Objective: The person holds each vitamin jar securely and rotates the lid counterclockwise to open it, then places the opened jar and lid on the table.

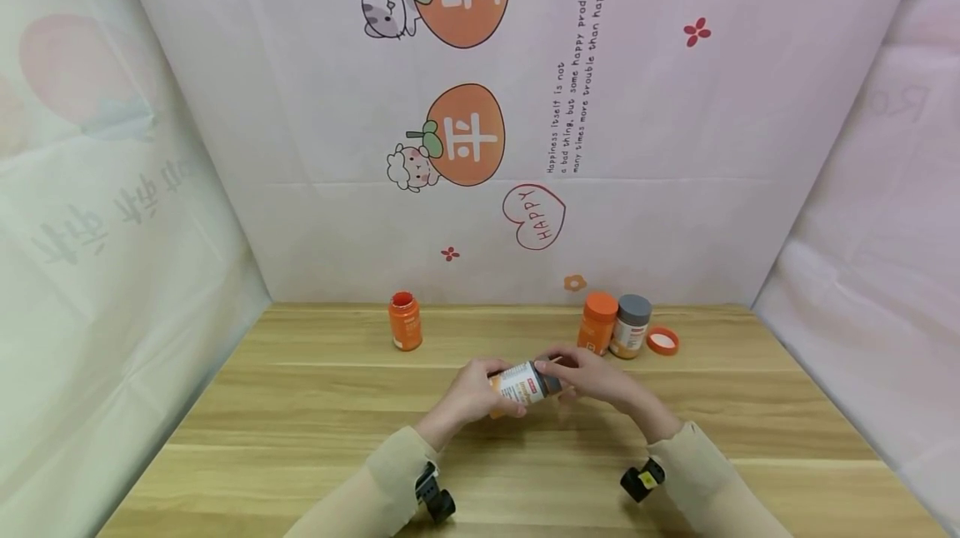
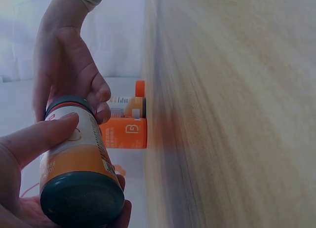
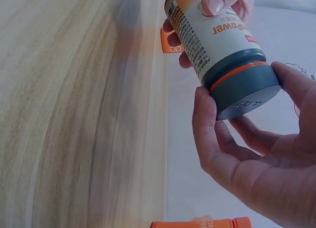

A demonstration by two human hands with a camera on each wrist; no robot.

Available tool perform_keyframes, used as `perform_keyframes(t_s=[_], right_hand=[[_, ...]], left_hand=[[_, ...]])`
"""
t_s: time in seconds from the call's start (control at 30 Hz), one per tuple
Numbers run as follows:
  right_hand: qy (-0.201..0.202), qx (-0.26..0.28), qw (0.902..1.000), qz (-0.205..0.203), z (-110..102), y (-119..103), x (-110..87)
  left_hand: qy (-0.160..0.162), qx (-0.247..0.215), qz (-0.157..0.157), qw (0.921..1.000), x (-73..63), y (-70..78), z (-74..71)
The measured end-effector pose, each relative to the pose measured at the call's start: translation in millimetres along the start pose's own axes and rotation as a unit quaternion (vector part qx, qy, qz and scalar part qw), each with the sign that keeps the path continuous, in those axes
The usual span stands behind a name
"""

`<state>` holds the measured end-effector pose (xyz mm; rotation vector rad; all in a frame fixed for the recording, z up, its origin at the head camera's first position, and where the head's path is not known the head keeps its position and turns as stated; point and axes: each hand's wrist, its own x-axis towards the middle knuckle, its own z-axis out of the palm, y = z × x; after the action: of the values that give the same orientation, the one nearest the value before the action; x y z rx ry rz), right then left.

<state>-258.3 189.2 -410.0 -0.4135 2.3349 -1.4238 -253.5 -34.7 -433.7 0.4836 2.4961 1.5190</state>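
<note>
A supplement jar [image 1: 517, 384] with a white and orange label and dark grey ends is held tilted above the table. My left hand [image 1: 472, 392] grips it round the body, thumb laid along the label in the left wrist view. With thumb and fingers, my right hand [image 1: 596, 376] pinches the dark grey lid [image 3: 247, 92] at the jar's other end. An orange ring shows between lid and jar neck in the right wrist view.
Back left on the wooden table [image 1: 300, 405] stands an uncapped orange jar [image 1: 406, 326]. At the back right are a capped orange jar [image 1: 597, 326], a grey-lidded jar [image 1: 632, 327] and an orange lid [image 1: 662, 341] lying upside down. Printed white cloth [image 1: 637, 146] hangs behind.
</note>
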Motion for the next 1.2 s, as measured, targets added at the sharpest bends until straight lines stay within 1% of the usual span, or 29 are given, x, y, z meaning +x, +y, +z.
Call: perform_keyframes(t_s=[0.37,0.5,0.57,0.7,0.97,1.1,1.2], right_hand=[[-0.019,-0.009,0.9986,-0.048,-5,6,-2.4],[-0.026,-0.027,0.9962,-0.078,-7,7,-2.2],[-0.025,-0.042,0.994,-0.098,-8,7,-2.4],[-0.022,-0.056,0.9896,-0.131,-10,6,-3.4],[-0.034,-0.016,0.9856,-0.165,-12,10,-3.7],[-0.034,-0.011,0.9828,-0.181,-11,12,-3.2],[-0.03,-0.01,0.9835,-0.178,-11,13,-3.3]], left_hand=[[-0.009,-0.007,0.008,0.9999,-0.5,-0.4,-1.3],[-0.013,-0.009,0.011,0.9998,-1.4,-0.7,-0.9],[-0.014,-0.009,0.011,0.9998,-1.3,-1.2,-0.9],[-0.013,-0.008,0.01,0.9998,-1.4,-1.3,-1.2],[-0.013,-0.009,0.013,0.9998,-1.2,-1.9,-0.9],[-0.011,-0.009,0.014,0.9998,-2.0,-0.8,-1.2],[-0.011,-0.012,0.011,0.9998,-2.5,-0.1,-1.2]])
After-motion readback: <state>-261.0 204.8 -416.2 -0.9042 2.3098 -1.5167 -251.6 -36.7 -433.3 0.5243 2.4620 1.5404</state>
